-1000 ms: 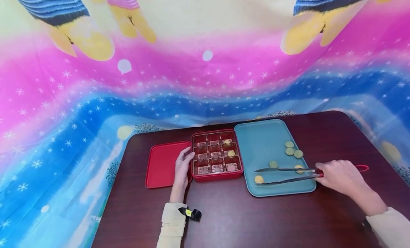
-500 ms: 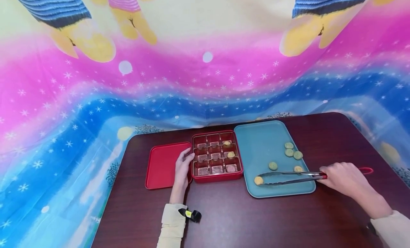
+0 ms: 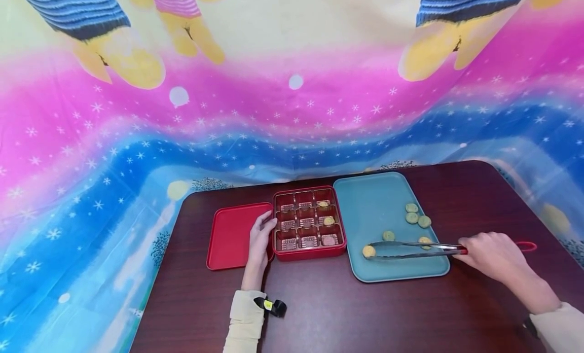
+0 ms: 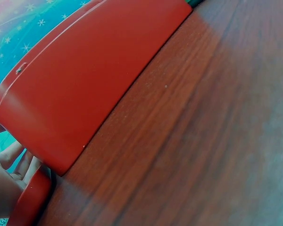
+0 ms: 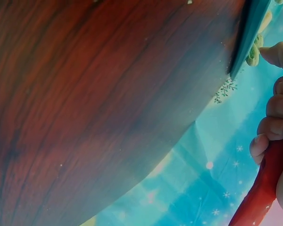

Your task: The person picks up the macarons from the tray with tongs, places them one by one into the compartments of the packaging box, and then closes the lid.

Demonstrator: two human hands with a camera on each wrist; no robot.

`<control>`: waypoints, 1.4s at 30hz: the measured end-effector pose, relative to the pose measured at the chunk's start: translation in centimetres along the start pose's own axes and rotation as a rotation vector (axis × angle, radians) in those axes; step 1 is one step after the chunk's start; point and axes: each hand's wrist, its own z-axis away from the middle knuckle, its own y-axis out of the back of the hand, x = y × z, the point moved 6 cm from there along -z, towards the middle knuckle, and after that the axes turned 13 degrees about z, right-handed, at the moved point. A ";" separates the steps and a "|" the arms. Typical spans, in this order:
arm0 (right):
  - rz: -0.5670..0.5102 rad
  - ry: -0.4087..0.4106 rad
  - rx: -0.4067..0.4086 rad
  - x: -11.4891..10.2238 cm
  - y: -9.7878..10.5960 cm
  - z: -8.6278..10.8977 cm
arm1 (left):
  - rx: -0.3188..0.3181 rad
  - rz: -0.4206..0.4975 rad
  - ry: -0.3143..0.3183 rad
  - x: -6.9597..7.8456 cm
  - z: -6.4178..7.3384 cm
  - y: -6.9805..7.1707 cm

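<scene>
My right hand (image 3: 490,256) grips metal tongs (image 3: 442,246) by their red handle (image 5: 266,188), fingers curled round it. The tongs' tips meet at a yellow cookie (image 3: 368,251) near the left edge of the teal tray (image 3: 374,201). My left hand (image 3: 260,241) rests against the left side of a red divided box (image 3: 311,253), fingers fairly straight; in the left wrist view they show at the box's corner. Inside the box's right column lie two yellow cookies (image 3: 329,220) and a pink one (image 3: 328,239).
Left of the box lies a red lid (image 3: 230,236), partly under my left hand. Several green cookies (image 3: 412,218) sit at the tray's right edge, another green cookie (image 3: 389,236) nearer its middle. One yellow cookie (image 3: 424,240) lies partly behind the tongs. A printed cloth (image 3: 292,114) hangs behind the table.
The tongs' arms have come together at the left yellow cookie, and my right hand has shifted slightly right. My left hand has stayed at the box.
</scene>
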 end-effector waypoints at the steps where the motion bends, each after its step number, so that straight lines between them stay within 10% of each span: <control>1: -0.002 -0.004 -0.003 0.1 0.0 0.0 | -0.001 0.000 -0.001 0.0 0.0 0.0; 42: -0.086 -0.202 0.159 -2.4 4.1 -5.4 | 0.012 0.014 0.002 -0.2 -0.2 0.2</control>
